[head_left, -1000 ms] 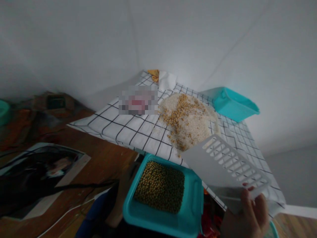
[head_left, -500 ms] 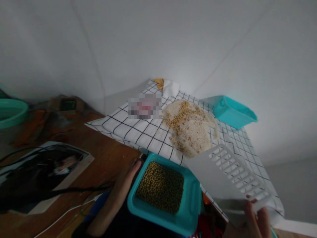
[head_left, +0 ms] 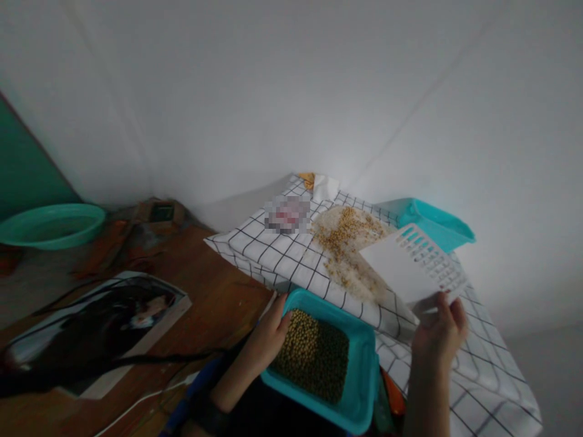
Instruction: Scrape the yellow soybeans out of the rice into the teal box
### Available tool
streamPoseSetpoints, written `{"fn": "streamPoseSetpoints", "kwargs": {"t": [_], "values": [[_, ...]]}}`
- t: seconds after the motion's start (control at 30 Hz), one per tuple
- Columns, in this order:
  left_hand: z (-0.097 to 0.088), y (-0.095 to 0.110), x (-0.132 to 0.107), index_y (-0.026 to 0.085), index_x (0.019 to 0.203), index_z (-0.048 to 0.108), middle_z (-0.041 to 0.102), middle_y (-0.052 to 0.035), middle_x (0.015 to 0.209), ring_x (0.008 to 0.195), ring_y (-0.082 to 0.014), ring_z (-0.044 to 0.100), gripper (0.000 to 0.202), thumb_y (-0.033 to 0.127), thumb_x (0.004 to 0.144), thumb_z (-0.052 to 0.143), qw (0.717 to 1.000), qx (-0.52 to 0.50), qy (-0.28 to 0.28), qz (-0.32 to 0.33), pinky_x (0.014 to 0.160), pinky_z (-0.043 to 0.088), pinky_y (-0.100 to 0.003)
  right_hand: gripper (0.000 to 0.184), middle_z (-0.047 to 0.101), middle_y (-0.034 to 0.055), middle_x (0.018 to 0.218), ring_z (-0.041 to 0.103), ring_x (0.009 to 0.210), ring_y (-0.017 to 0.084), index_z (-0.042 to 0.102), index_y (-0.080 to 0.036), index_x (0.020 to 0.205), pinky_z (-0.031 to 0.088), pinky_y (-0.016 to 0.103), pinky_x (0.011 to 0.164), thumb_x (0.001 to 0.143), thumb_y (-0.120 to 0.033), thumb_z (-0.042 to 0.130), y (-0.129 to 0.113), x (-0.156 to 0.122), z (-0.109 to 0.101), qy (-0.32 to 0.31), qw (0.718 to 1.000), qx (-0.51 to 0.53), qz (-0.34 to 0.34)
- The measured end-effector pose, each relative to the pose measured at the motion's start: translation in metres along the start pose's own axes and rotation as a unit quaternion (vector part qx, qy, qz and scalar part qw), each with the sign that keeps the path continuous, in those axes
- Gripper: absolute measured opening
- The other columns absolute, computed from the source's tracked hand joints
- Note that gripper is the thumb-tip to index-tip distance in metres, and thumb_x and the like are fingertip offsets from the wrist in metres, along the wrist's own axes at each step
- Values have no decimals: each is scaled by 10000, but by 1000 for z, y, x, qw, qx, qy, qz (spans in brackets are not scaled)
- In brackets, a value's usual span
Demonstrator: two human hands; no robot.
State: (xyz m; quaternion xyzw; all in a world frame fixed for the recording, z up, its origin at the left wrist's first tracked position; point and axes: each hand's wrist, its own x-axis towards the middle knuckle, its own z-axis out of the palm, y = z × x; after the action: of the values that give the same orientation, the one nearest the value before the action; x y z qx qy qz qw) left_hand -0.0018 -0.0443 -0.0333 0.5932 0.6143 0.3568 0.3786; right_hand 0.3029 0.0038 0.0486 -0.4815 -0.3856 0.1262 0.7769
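Note:
My left hand grips the left rim of a teal plastic tray, its thumb over the edge. Inside the tray lie yellowish beans on the left and darker green beans on the right. My right hand is closed on the near edge of a thin white plastic panel with rows of slots along one side. The panel is tilted above a pale grain heap mixed with yellow beans on a checked cloth, hiding part of it.
A second teal container stands at the back right against the wall. A blurred-out item lies left of the heap. On the wooden table at left are a picture-covered box and dark cables. A green basin sits further left.
My right hand has lifted the white panel up and away from me, over the heap. My left hand has come onto the tray's rim. The camera view has shifted.

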Motion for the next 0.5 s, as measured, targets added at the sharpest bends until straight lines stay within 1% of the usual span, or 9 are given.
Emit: {"fn": "streamPoseSetpoints", "kwargs": {"t": [0.03, 0.07, 0.1, 0.17, 0.23, 0.3, 0.43, 0.47, 0.5], "values": [[0, -2, 0, 72, 1401, 440, 444, -236, 1510, 1469, -306, 334, 574, 363, 921, 321, 1000, 1, -6, -2, 1208, 266, -544, 242, 604, 0, 850, 576, 749, 115, 615, -165, 883, 460, 213, 644, 746, -340, 709, 5, 17, 8, 21, 998, 40, 33], [1, -4, 1, 69, 1419, 419, 417, -228, 1532, 1479, -286, 315, 585, 362, 924, 312, 1000, 2, -11, -5, 1220, 249, -518, 273, 608, -6, 843, 562, 733, 102, 612, -159, 865, 450, 204, 643, 711, -352, 728, 10, 32, 15, 24, 996, 62, 53], [2, -6, 2, 83, 1436, 403, 397, -211, 1550, 1487, -266, 298, 587, 359, 926, 310, 1000, 2, -13, -9, 1229, 235, -494, 295, 617, -6, 847, 561, 735, 103, 611, -157, 866, 454, 212, 657, 693, -366, 726, 16, 45, 20, 30, 995, 69, 64], [3, -10, 6, 126, 1452, 394, 397, -178, 1559, 1492, -241, 288, 576, 339, 921, 322, 1000, -2, -15, -23, 1235, 225, -471, 301, 625, -16, 849, 562, 734, 112, 601, -180, 869, 463, 233, 660, 693, -407, 690, 30, 61, 25, 46, 993, 41, 103], [5, -13, 10, 145, 1449, 407, 418, -163, 1551, 1488, -232, 298, 570, 316, 910, 342, 999, -12, -15, -33, 1236, 229, -455, 271, 628, -9, 805, 563, 702, 134, 591, -193, 827, 463, 256, 620, 674, -400, 674, 44, 66, 25, 50, 989, 36, 134], [5, -13, 15, 154, 1442, 424, 424, -143, 1551, 1479, -228, 322, 569, 293, 894, 364, 999, -25, -17, -32, 1238, 231, -433, 241, 636, -1, 775, 580, 691, 160, 576, -207, 795, 477, 282, 598, 655, -385, 660, 55, 63, 23, 49, 986, 41, 154], [3, -10, 20, 60, 1433, 419, 440, -198, 1527, 1439, -282, 397, 620, 280, 854, 396, 997, -62, -25, -29, 1235, 229, -449, 226, 638, -6, 762, 602, 697, 166, 555, -218, 793, 496, 286, 607, 634, -357, 637, 67, 57, 21, 47, 983, 51, 170], [2, -9, 20, 47, 1424, 426, 453, -207, 1515, 1427, -296, 414, 634, 277, 833, 416, 996, -76, -28, -30, 1231, 237, -454, 227, 630, -11, 749, 598, 686, 162, 546, -219, 790, 494, 283, 601, 632, -357, 634, 68, 57, 22, 44, 983, 51, 171], [1, -8, 19, 58, 1417, 439, 471, -198, 1503, 1417, -301, 427, 646, 266, 805, 442, 995, -93, -29, -31, 1225, 252, -449, 229, 617, -18, 733, 590, 673, 158, 536, -220, 787, 489, 277, 591, 634, -363, 629, 69, 57, 23, 44, 983, 49, 170]]}}
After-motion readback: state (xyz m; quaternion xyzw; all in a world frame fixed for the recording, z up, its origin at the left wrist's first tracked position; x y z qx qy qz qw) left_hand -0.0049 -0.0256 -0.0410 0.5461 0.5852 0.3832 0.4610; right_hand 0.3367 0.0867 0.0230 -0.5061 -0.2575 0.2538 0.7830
